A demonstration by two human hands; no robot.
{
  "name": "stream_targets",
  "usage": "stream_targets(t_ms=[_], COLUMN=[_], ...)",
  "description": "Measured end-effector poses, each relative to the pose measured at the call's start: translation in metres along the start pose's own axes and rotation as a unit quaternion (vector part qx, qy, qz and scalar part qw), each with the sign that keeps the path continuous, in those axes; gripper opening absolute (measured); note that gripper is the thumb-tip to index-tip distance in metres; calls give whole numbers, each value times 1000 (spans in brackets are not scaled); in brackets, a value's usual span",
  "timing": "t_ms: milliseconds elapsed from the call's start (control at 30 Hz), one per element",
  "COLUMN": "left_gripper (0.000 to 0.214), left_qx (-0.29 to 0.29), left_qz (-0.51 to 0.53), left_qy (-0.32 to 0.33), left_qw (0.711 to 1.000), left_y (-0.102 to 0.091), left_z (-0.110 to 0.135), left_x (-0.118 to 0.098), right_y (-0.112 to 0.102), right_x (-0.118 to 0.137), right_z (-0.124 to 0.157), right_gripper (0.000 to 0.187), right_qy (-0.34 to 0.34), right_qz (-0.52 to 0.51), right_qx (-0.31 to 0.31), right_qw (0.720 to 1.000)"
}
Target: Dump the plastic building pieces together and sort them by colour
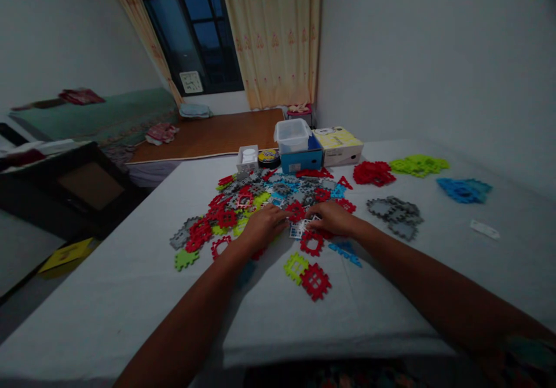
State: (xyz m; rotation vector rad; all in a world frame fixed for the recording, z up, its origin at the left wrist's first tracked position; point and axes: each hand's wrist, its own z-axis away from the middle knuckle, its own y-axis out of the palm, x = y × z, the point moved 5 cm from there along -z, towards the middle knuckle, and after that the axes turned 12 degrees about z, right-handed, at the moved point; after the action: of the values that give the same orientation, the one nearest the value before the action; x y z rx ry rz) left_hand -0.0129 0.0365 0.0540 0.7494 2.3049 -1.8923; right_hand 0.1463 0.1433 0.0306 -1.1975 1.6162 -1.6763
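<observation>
A heap of flat interlocking plastic tiles (260, 200) in red, grey, blue and green lies in the middle of a white-covered table (130, 295). My left hand (263, 226) rests palm down on the near edge of the heap, fingers curled over tiles. My right hand (332, 217) lies beside it, fingers bent over a white tile (299, 229) between the two hands. Whether either hand grips a tile is hidden. A red tile (315, 281) and a green tile (295, 265) lie nearer to me.
Sorted piles sit to the right: red (372, 172), green (419, 165), blue (464, 190), grey (395, 211). At the table's far edge stand a clear tub on a blue box (299, 150), a yellow-white box (339, 145) and a small white container (248, 157). A small white piece (485, 229) lies at right.
</observation>
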Motion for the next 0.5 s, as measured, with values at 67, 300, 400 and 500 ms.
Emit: stream_targets(t_ms=[67, 300, 400, 500], left_gripper=[25, 25, 27, 28], left_qx=[-1, -27, -29, -36], left_qz=[-16, -15, -9, -13], left_qy=[6, 61, 84, 101], left_qw=[1000, 998, 996, 994], left_y=[4, 8, 7, 7], left_z=[0, 4, 5, 5], left_x=[0, 7, 15, 22], right_y=[-2, -15, -39, -78], right_x=[2, 3, -18, -74], right_z=[0, 5, 17, 59], right_gripper=[19, 18, 18, 25], right_qy=[2, 26, 26, 79], right_qz=[-23, -140, -155, -133], right_qx=[-4, -23, -44, -111], right_qw=[1000, 990, 987, 982])
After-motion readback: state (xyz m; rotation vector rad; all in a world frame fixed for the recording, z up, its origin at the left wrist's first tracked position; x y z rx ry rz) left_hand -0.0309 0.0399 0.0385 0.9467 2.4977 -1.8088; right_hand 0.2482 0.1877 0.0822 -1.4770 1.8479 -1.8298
